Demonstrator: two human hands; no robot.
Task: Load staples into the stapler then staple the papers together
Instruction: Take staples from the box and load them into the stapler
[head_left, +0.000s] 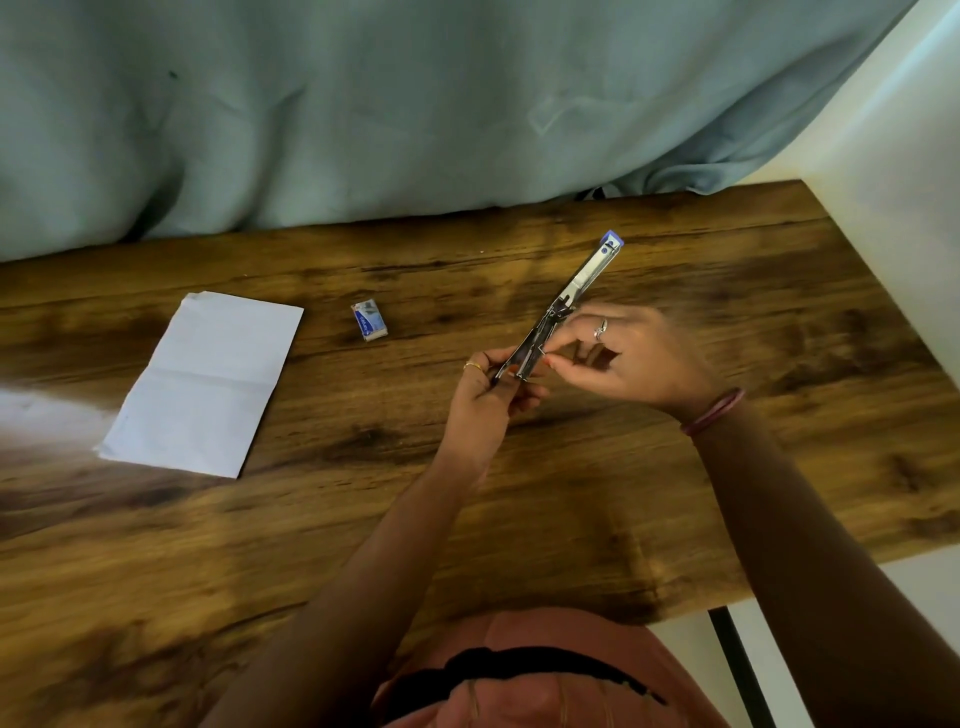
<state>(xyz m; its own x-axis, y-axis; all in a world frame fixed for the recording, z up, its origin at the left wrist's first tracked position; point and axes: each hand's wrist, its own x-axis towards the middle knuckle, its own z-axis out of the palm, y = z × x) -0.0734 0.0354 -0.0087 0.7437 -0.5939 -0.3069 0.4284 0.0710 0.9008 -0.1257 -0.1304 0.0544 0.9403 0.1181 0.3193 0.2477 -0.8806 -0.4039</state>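
Note:
A metal stapler (563, 306) with a blue tip is swung fully open and held above the wooden table (519, 499), its blue end pointing away to the upper right. My left hand (485, 400) grips its near end. My right hand (623, 358) pinches at the stapler's open channel with thumb and forefinger; whether a strip of staples is between them I cannot tell. A small staple box (369, 321) lies on the table left of the stapler. White folded papers (205, 382) lie further left.
A pale blue cloth (415, 104) hangs along the table's far edge. The table ends at the right, with a white wall (904, 182) beyond and a black table leg (737, 670) below.

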